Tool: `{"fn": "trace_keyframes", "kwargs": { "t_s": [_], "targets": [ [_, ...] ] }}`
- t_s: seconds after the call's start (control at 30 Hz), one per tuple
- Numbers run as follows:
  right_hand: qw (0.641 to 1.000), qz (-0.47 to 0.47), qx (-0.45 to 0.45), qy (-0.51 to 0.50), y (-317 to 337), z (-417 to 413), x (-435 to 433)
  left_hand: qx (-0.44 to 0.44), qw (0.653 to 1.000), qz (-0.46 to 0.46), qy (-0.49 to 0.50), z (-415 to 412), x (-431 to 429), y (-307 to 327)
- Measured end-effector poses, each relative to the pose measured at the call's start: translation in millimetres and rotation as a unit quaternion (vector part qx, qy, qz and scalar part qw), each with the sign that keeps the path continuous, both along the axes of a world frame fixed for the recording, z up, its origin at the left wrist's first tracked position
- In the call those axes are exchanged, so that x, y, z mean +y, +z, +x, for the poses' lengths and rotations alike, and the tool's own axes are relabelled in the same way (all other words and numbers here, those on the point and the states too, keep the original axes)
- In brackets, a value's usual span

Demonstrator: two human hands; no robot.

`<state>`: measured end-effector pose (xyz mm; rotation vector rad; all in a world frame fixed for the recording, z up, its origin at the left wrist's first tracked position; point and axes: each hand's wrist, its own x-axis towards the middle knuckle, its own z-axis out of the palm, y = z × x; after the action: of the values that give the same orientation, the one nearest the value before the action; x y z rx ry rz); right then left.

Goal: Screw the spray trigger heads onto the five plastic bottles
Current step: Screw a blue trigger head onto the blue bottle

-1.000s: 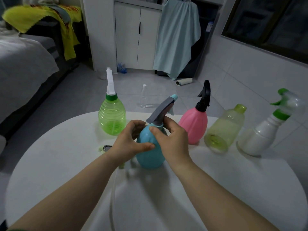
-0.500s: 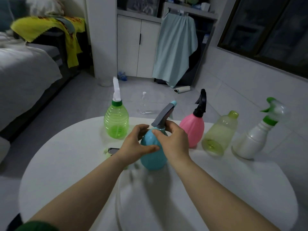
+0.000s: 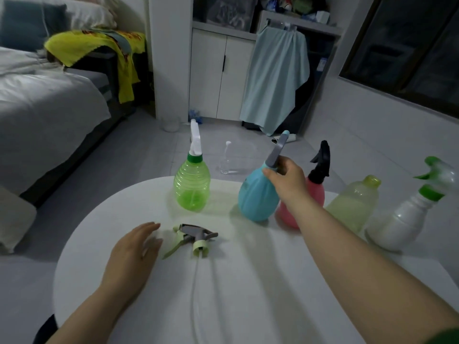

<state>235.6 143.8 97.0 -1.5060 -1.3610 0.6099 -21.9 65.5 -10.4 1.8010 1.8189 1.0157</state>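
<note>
Spray trigger head [image 3: 192, 238] — the last loose one, grey with pale green collar and a thin dip tube trailing toward the camera — lies on its side on the white round surface [image 3: 248, 294], just beside the left hand [image 3: 131, 249]. That hand's fingers are spread flat and hold nothing. The right hand [image 3: 289, 181] has its fingers curled round the neck of the blue bottle [image 3: 257, 194], which leans a bit, its trigger already on.

The yellow-green bottle [image 3: 355, 202], between the pink bottle [image 3: 315, 192] and the white bottle [image 3: 407, 219], looks like the only one with a bare neck, so I'd guess the head goes there. It's light, rigid plastic and probably a bit slick — best pinched at the ribbed collar, not the lever, and the floppy tube needs threading in first. The empty-looking bottle will likely tip easily, so steady its body.
</note>
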Motion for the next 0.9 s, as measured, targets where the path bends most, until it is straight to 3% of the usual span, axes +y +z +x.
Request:
{"fn": "trace_keyframes", "kwargs": {
  "t_s": [0.1, 0.17, 0.47, 0.63, 0.8, 0.87, 0.9],
  "targets": [
    [1.000, -0.004, -0.004, -0.007, -4.4, -6.0, 15.7, 0.131, 0.990, -0.037, -0.022, -2.9, 5.6, -10.1],
    [1.000, -0.002, -0.014, -0.011, -6.5, -8.7, 24.7, 0.168, 0.984, -0.041, -0.032, -1.4, 8.5, -16.4],
    [0.999, -0.019, -0.043, -0.016, -18.0, -1.1, 41.3, 0.193, 0.980, -0.040, -0.034, -0.6, 9.9, -18.5],
    [0.999, -0.042, 0.006, -0.009, -21.0, 0.9, 32.8, 0.186, 0.981, -0.043, -0.032, 0.0, 9.5, -18.2],
    [0.986, 0.087, 0.017, -0.139, -34.8, -9.5, -12.4, 0.193, 0.980, -0.047, -0.034, 0.3, 9.4, -19.7],
    [0.996, 0.046, -0.018, -0.081, -42.8, -23.7, -33.0, 0.187, 0.981, -0.045, -0.032, 0.6, 8.8, -18.9],
    [0.998, -0.020, -0.055, -0.018, -46.8, -34.3, -41.6, 0.185, 0.981, -0.043, -0.031, 0.8, 8.4, -18.7]
  ]
}}
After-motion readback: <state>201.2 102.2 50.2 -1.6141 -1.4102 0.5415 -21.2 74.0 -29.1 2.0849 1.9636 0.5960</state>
